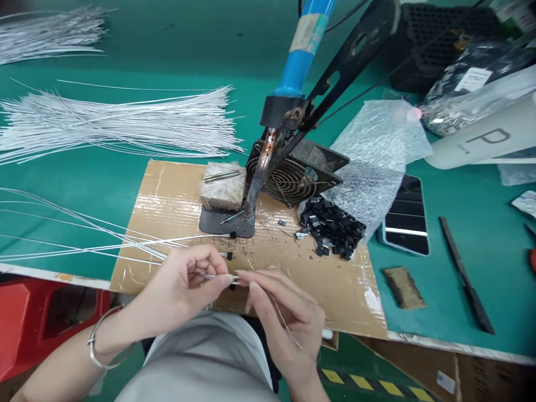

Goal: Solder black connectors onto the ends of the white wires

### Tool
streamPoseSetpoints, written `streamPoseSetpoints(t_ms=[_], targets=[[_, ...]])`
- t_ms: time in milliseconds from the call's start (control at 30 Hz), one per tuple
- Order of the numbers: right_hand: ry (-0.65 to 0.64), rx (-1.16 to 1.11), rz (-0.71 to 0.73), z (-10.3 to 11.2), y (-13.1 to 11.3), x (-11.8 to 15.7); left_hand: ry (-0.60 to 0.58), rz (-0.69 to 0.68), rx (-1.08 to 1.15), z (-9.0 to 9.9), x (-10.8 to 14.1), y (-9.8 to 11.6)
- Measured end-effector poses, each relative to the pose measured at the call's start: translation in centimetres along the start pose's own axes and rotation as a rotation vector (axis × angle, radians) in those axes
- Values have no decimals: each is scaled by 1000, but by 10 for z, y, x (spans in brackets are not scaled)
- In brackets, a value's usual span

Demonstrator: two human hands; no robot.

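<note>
My left hand [199, 282] is closed, its thumb and finger pinching a white wire. Its fingertips meet those of my right hand [285, 312] above the cardboard's front edge. A thin strand of solder wire [280, 314] runs through my right hand, which is closed, thumb and forefinger near the wire's end. Whether those fingertips also grip the wire is hard to make out. Just under the fingertips shows a small black connector [233, 287], partly hidden. Several white wires [125, 239] lie left of my hands, some ending in black connectors [228, 255].
A blue soldering iron [295, 70] on a black stand points down at a dark plate [209, 220]. Beside it are a sponge block [224, 195], a fan [293, 177] and a pile of black connectors [330, 226]. Bundled wires [125, 123], a phone [406, 218] and a file [464, 273] lie around.
</note>
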State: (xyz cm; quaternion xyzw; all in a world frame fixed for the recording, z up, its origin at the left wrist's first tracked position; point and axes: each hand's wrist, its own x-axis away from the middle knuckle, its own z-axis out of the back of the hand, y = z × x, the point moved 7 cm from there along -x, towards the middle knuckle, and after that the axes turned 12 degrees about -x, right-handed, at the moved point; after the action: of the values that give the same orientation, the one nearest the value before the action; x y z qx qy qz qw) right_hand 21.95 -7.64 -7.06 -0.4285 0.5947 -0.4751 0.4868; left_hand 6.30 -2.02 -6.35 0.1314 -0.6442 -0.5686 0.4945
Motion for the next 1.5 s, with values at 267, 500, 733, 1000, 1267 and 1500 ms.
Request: streamPoseSetpoints(t_ms=[267,500,733,1000,1267,1500], targets=[[54,-57,-93,3,9,3,0,3,-1,0,0,-1],[-23,-364,-307,-7,22,3,8,-3,-13,0,2,-1],[26,-543,-398,-12,35,8,52,-57,-37,0,2,3],[130,-735,-592,-22,44,7,211,-177,-210,2,7,-9],[187,-849,-680,-28,45,4,317,-280,-284,1,10,-14],[231,-887,-689,-32,44,2,394,-326,-297,-1,12,-16]])
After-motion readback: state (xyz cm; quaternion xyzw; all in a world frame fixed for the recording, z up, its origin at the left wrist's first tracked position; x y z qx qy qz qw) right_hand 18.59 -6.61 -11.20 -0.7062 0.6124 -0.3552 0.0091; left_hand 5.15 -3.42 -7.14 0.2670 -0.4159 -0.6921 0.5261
